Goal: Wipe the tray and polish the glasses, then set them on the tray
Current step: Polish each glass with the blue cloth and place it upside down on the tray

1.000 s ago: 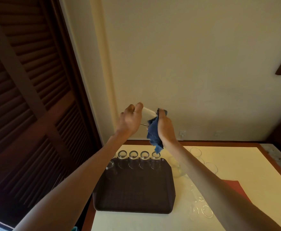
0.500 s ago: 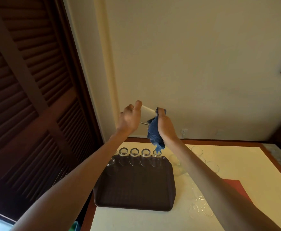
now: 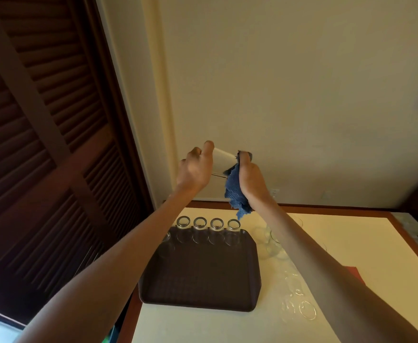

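Left hand (image 3: pixel 195 169) clasped round clear tumbler glass (image 3: pixel 222 161); right hand (image 3: pixel 251 178) bunched on soft blue cloth (image 3: pixel 235 194) at rim. Probably slippery, fragile; best gripped mid-body.

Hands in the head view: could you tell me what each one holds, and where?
Left hand grips a clear glass around its base end; right hand clutches a bunched blue cloth against its mouth.

Tray (image 3: pixel 203 276) lies bare up front; glasses (image 3: pixel 208 225) line its far edge.
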